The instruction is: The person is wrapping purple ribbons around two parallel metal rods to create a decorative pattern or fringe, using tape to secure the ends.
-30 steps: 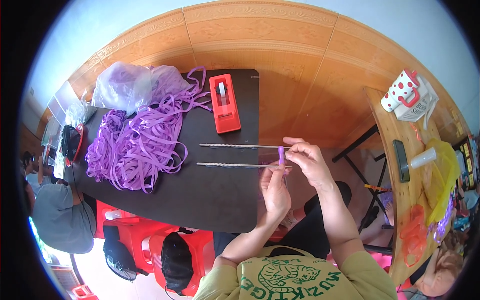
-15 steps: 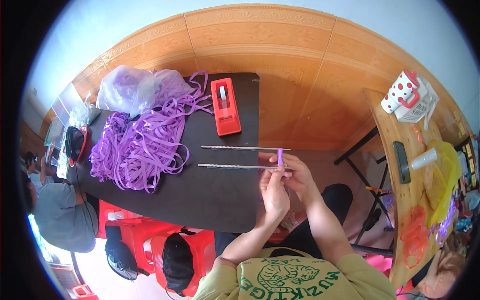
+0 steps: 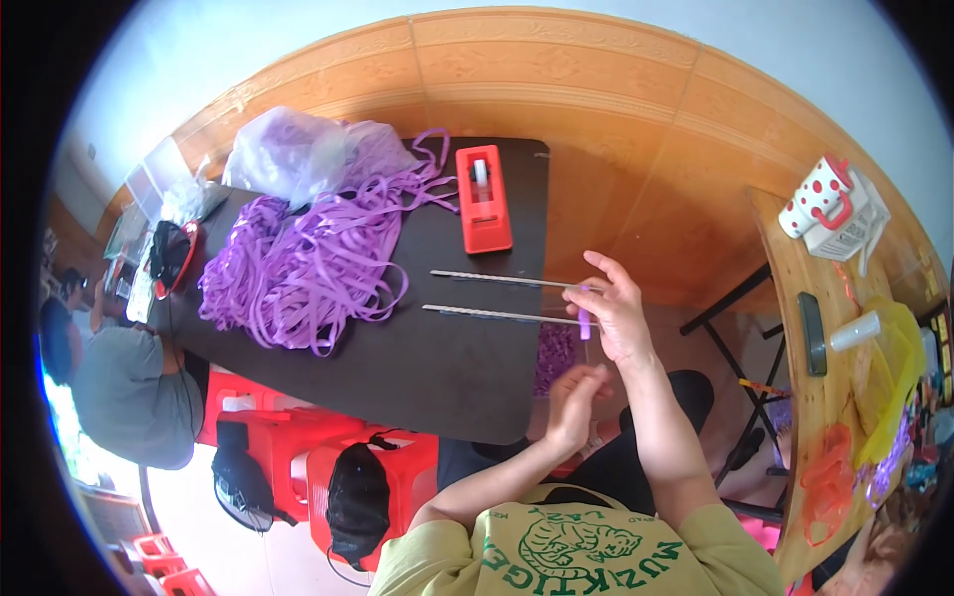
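Observation:
My right hand [image 3: 614, 316] is raised at the right edge of the black table [image 3: 427, 368], pinching a short purple strip [image 3: 584, 323] near the tips of two long metal rods [image 3: 497, 298] lying side by side on the table. My left hand [image 3: 574, 399] sits lower, below the table's edge, fingers curled; whether it holds anything I cannot tell. A large heap of purple ribbon strips [image 3: 308, 260] covers the table's left half. A red tape dispenser [image 3: 483, 197] stands at the far side.
A clear plastic bag [image 3: 298, 154] lies behind the ribbon heap. Another person in a grey shirt [image 3: 124, 392] sits at the left. Red plastic stools [image 3: 298, 447] and black bags stand under the table. A wooden shelf [image 3: 805, 397] at right carries a spotted white-and-red container [image 3: 823, 204].
My left hand has dropped from the rod tips down below the table's edge. My right hand stays by the rods with the purple strip.

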